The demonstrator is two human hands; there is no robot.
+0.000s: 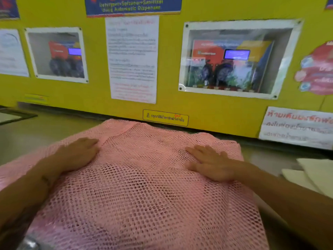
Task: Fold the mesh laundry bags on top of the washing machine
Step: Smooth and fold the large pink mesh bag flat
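Note:
A pink mesh laundry bag (144, 177) lies spread flat across the grey top of the washing machine (27, 138), filling most of the lower view. My left hand (79, 152) rests palm down on its left part, fingers pointing right. On the bag's right part, near its far right corner, my right hand (210, 163) lies flat with fingers spread. Neither hand grips the mesh. The bag's near edge runs out of view at the bottom.
A yellow panel (207, 109) with posters, notices and two framed windows rises right behind the bag. White folded items (317, 175) lie on the surface at the right edge. A dark-framed lid (12, 116) shows at the far left.

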